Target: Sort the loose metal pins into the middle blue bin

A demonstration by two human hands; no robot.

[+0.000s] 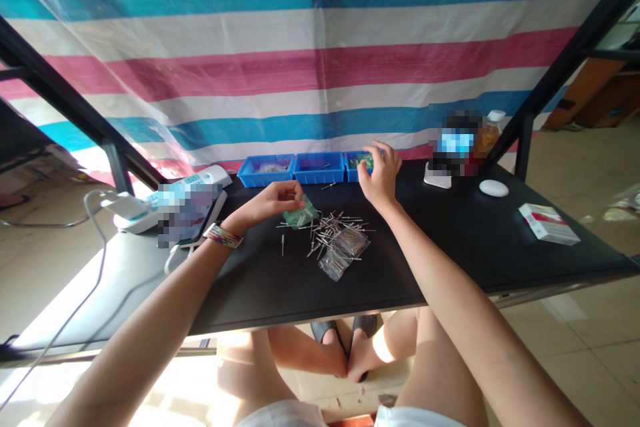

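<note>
My left hand, with a woven band at the wrist, has its fingers closed on the edge of a small green plastic bag above the black table. Beside the bag lies a loose pile of silvery pop rivets, with one rivet apart to the left. Two small clear bags of metal pieces rest on the pile's near right side. My right hand is raised in front of the right-hand blue bin, thumb and fingers apart. Green packets show inside that bin.
Two more blue bins stand alongside, the left one holding clear packets. A white power strip with a charger and cable sits left. A phone on a white stand, bottle, white oval object and small box are right.
</note>
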